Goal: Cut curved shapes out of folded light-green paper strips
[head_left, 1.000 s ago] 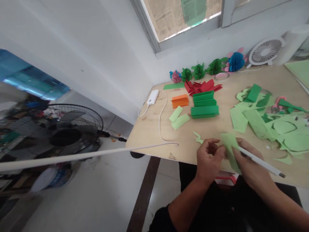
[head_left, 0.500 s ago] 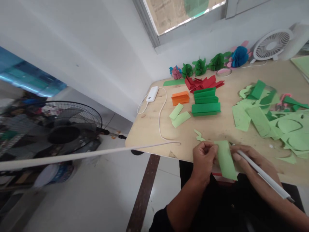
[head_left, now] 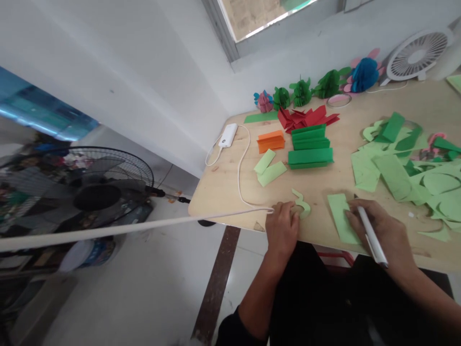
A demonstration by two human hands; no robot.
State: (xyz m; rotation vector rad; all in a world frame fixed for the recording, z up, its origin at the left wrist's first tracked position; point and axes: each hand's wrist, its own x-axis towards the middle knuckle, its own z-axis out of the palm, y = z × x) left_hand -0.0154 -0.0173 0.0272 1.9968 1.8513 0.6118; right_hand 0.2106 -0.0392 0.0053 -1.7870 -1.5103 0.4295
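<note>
My right hand [head_left: 378, 230] is closed around a white pen [head_left: 372, 237], its dark tip pointing away from me. The same hand's fingertips touch a light green paper rectangle [head_left: 340, 218], which lies at the table's front edge. To the left, my left hand [head_left: 283, 223] rests on the table with its fingers bent close together, at the left side of a small wavy light green cutout [head_left: 303, 205]. Its fingertips reach the cutout; whether they pinch it is hard to tell.
Folded green [head_left: 310, 157], orange [head_left: 271, 142] and red papers [head_left: 308, 118] lie behind. Light green scraps [head_left: 394, 178] cover the right side. A white cable [head_left: 239, 175] runs from a power bank [head_left: 228, 135] past my left hand. Paper figures and a small fan [head_left: 418, 55] line the wall.
My left hand has let go of the light green rectangle and moved left to the wavy cutout. The rectangle now lies flatter on the table, and the pen stands more steeply in my right hand.
</note>
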